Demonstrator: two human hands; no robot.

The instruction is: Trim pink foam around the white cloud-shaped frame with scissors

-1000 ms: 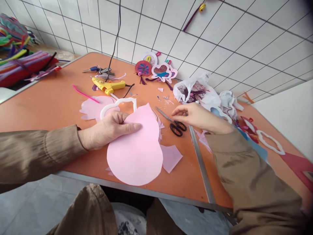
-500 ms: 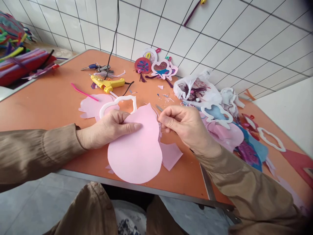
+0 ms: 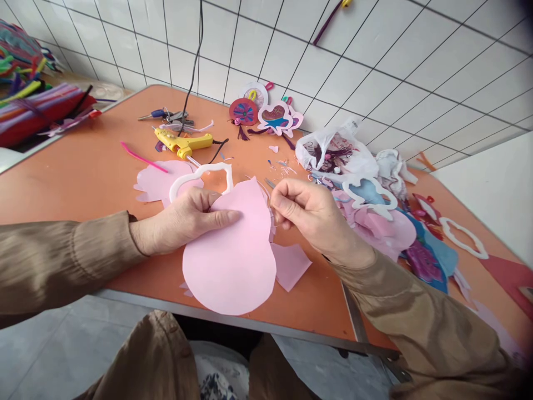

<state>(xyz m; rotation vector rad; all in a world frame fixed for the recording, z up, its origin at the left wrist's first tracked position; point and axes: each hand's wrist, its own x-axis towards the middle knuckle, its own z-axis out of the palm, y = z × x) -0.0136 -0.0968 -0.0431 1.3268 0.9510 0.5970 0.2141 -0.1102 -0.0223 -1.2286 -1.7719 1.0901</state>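
Observation:
My left hand (image 3: pixel 183 219) is closed on the left edge of a pink gourd-shaped paper cutout (image 3: pixel 233 261), thumb on top, near the front of the orange table (image 3: pixel 83 178). Under the same hand lies a white gourd-shaped frame (image 3: pixel 208 169). My right hand (image 3: pixel 312 214) is closed in a fist at the cutout's upper right edge. A thin grey scissor blade (image 3: pixel 270 183) pokes out beside its fingers; the handles are hidden in the hand.
A yellow glue gun (image 3: pixel 183 143) with its cord lies behind the cutout. Finished decorations (image 3: pixel 272 116) lean on the tiled wall. A plastic bag (image 3: pixel 333 153) and a pile of coloured cutouts (image 3: pixel 387 222) fill the right side. Pipe cleaners (image 3: pixel 33 105) lie far left.
My right hand reached to the black-handled scissors on the table, closed over them and came left to the cutout's edge. The left hand and paper stayed put.

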